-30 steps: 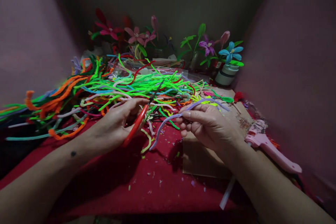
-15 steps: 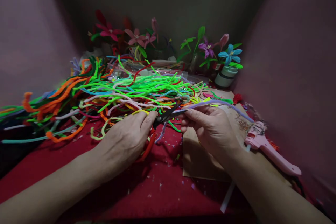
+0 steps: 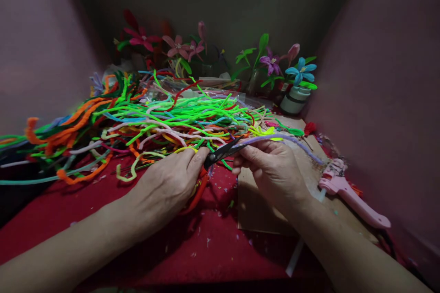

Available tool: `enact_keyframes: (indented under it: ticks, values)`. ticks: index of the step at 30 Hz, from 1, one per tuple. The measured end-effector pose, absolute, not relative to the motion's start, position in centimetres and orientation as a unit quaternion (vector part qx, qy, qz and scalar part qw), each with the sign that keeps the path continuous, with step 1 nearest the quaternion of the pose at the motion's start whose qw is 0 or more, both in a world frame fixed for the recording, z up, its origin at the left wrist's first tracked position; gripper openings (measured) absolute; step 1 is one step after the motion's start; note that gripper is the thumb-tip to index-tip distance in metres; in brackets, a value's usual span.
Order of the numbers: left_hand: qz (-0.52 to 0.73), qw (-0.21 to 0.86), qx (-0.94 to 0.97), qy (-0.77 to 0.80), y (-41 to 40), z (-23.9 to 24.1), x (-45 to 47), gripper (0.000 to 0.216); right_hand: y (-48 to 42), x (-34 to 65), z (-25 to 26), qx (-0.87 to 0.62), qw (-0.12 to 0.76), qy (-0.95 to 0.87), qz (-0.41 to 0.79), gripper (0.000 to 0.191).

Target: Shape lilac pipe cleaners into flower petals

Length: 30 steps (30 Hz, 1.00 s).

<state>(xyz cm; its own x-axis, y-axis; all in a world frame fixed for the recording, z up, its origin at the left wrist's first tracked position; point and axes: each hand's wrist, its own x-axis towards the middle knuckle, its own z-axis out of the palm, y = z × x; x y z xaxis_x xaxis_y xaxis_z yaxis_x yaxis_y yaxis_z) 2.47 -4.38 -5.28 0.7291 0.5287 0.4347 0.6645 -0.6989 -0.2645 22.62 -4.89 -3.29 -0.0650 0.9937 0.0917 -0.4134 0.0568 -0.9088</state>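
Note:
My left hand [image 3: 168, 181] is closed around the red handles of a pair of scissors [image 3: 220, 154], whose black blades point right and stand slightly apart. In my right hand [image 3: 277, 171], thumb and fingers pinch a lavender pipe cleaner [image 3: 292, 139] close to the blade tips. Its long end arcs away to the right, over a cardboard sheet. A short bit of lavender shows below the blades; whether it is joined to the held piece I cannot tell. Just beyond both hands lies a heap of loose pipe cleaners [image 3: 178, 116], mostly bright green.
A pink glue gun [image 3: 355, 201] with a glue stick rests at right, beside the cardboard [image 3: 256, 213]. Pipe-cleaner flowers [image 3: 177, 47] stand at the back, a blue one in a white jar [image 3: 295, 100]. Small clippings dot the red tabletop [image 3: 192, 256]. Walls rise on both sides.
The scissor blades have come a little closer together and shifted slightly right. My right hand has moved slightly left with the lavender pipe cleaner. Less lavender shows below the blades.

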Motion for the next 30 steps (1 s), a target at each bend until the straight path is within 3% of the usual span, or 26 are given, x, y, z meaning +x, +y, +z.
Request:
enact_keyframes:
  ticks: [15, 30]
  values:
    - [-0.173, 0.31, -0.879, -0.319, -4.44, -5.01, 2.68, 0.033, -4.89, 22.47, -3.38, -0.348, 0.593, -0.413, 0.598, 0.007]
    - [-0.157, 0.328, -0.872, -0.328, -4.68, -5.34, 2.89, 0.036, -4.98, 22.42, -3.28, -0.368, 0.584, -0.412, 0.595, 0.006]
